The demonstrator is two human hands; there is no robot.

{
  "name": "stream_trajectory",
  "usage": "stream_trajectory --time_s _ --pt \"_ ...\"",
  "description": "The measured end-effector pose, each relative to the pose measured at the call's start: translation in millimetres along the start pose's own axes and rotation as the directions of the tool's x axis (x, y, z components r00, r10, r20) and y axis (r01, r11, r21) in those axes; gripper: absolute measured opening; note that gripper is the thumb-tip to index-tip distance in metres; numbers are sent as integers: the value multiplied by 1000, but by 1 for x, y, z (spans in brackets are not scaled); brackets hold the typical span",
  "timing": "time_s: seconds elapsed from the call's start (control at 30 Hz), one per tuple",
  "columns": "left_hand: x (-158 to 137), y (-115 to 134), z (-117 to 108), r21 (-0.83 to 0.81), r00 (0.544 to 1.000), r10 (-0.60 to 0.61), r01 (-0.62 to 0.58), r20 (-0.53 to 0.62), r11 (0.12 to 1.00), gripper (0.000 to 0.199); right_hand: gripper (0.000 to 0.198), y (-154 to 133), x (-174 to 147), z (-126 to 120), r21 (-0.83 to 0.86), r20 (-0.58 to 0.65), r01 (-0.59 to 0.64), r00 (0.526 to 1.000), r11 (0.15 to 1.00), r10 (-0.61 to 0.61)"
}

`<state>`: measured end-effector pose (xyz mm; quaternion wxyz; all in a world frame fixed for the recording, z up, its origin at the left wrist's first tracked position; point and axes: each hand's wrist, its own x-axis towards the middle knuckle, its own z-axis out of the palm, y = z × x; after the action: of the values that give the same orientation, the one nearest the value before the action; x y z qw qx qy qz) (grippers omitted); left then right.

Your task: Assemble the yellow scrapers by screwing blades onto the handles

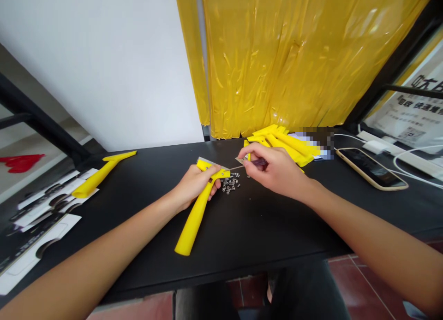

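My left hand (192,184) is closed around the head of a yellow T-shaped scraper (194,221), its wide handle slanting toward the table's front edge. A greyish strip, apparently a blade, runs along the head's far edge. My right hand (282,172) grips a screwdriver (259,162) with a dark handle. Its thin shaft points left and the tip meets the scraper head near a small screw. A small pale flat piece (239,161) shows by my right fingertips; whether I hold it I cannot tell. Loose small screws and nuts (230,185) lie in a pile just below.
Several yellow scraper parts (284,142) are heaped at the back. Another yellow scraper (97,177) rests at left on black-and-white packaging cards (41,255). A phone (372,168), white cables and a power strip (398,149) lie right on the black table (270,232).
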<state>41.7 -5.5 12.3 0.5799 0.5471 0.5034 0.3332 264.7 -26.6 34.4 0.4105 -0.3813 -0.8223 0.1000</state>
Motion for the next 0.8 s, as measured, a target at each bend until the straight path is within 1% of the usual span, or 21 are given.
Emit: stream_trajectory --time_s 0.1,0.17,0.2,0.27,0.3,0.33,0.37,0.4,0.43,0.47,0.5,0.53,0.57,0.6,0.67,0.73,0.8 --pt "-1 4 -1 -11 999 -21 22 43 1000 26 7 3 1 0 47 -125 -48 991 998 54" --pt "-4 10 -4 1 996 -20 20 91 1000 22 9 5 3 0 88 -172 -85 980 992 100" --pt "-6 14 -6 25 994 -3 0 112 1000 20 10 6 4 0 109 -183 -103 975 989 122" --pt "-11 21 -13 147 989 67 -86 136 985 21 13 8 5 -1 162 -210 -140 962 977 173" --pt "-13 24 -17 254 983 122 -154 136 955 23 15 8 6 -1 207 -225 -156 953 966 202" --pt "-15 26 -21 388 972 196 -233 132 892 24 17 8 7 -2 262 -232 -168 945 950 231" --pt "-16 27 -25 524 947 293 -317 131 790 23 19 8 8 -2 323 -232 -179 937 929 261" --pt "-16 26 -28 642 903 400 -399 154 655 18 21 8 9 -3 386 -225 -188 930 903 290" --pt "-16 24 -32 732 846 491 -466 206 496 17 23 9 9 -3 447 -209 -196 926 873 316" --pt "-14 21 -35 788 788 551 -514 276 340 22 25 9 10 -3 499 -187 -206 923 841 337" --pt "-11 17 -37 817 749 564 -538 350 207 30 27 10 10 -3 542 -165 -216 920 812 355" --pt "-9 13 -38 832 719 567 -546 402 101 34 28 10 10 -3 575 -148 -224 917 787 369" --pt "-6 9 -39 837 694 567 -548 444 14 34 30 11 10 -2 599 -134 -231 915 767 380" --pt "-4 6 -39 837 678 560 -545 476 -52 33 31 12 9 -1 611 -125 -237 914 755 387" --pt "-2 3 -38 827 640 565 -544 520 -144 30 32 13 9 1 607 -122 -241 913 757 389" --pt "-3 4 -36 816 604 580 -538 547 -209 29 31 12 8 3 585 -125 -231 922 778 367" --pt "-5 6 -34 804 580 580 -535 572 -259 30 29 11 7 5 564 -121 -209 936 799 330"
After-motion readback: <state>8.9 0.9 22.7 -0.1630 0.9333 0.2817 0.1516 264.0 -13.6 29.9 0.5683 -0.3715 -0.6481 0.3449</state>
